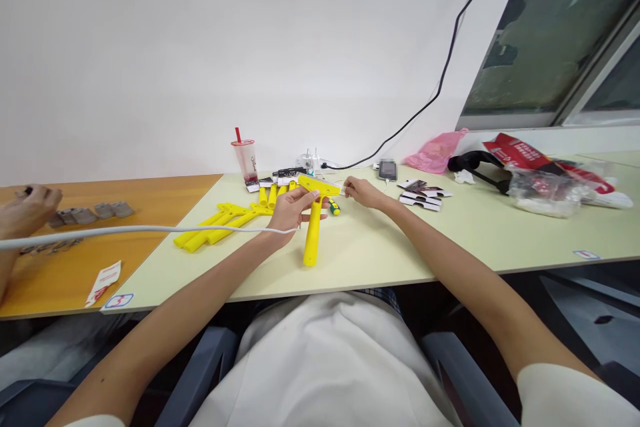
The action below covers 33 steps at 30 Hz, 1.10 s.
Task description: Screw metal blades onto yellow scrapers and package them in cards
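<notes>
My left hand (290,211) is closed round the neck of a yellow scraper (312,233), its wide head up and its handle pointing down toward me. A pale strip runs along the top edge of the head. At the head's right end, my right hand (363,192) is closed in a pinch beside a small whitish piece; what the fingertips grip is too small to make out. Behind the scraper lies a green and yellow screwdriver handle (333,207). More yellow scrapers (227,221) lie in a pile to the left, with several others (271,196) standing out behind my left hand.
A lidded cup with a red straw (245,159) stands at the back near a power strip (311,161). Rightward are a phone (387,170), small cards (423,195), a pink bag (436,151) and plastic packaging (545,190). A white cable (150,229) crosses the left; another person's hand (31,210) is beyond.
</notes>
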Each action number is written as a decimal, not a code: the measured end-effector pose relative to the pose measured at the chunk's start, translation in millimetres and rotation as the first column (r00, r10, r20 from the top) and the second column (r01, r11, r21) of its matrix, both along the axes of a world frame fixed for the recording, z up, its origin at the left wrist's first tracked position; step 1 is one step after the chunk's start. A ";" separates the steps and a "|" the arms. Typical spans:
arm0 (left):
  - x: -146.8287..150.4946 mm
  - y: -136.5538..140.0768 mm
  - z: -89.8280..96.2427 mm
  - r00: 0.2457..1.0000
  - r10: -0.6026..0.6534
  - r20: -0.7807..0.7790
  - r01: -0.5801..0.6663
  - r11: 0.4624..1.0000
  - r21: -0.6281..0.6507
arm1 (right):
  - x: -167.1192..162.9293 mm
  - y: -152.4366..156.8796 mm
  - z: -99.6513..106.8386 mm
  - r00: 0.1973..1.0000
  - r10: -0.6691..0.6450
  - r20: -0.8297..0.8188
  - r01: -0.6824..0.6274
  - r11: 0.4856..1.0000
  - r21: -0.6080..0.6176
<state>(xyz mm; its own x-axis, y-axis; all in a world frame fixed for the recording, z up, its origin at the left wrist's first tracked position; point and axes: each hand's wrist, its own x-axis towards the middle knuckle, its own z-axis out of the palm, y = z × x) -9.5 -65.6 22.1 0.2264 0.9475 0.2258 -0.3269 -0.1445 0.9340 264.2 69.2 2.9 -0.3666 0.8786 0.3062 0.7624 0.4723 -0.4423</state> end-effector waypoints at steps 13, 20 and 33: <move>0.2 2.9 -5.0 0.999 0.011 -0.037 -0.013 0.997 -0.076 | -59.6 -68.4 52.1 0.682 0.427 -0.594 -0.257 0.900 0.352; -1.1 7.8 -11.9 0.999 -0.013 -0.034 0.011 0.997 -0.074 | -84.5 -73.5 55.4 0.732 0.494 -0.469 -0.412 0.870 0.273; 4.2 0.0 -9.4 0.999 0.000 -0.041 -0.005 0.993 -0.122 | -86.9 -79.0 54.7 0.760 0.152 -0.631 -0.347 0.917 -0.197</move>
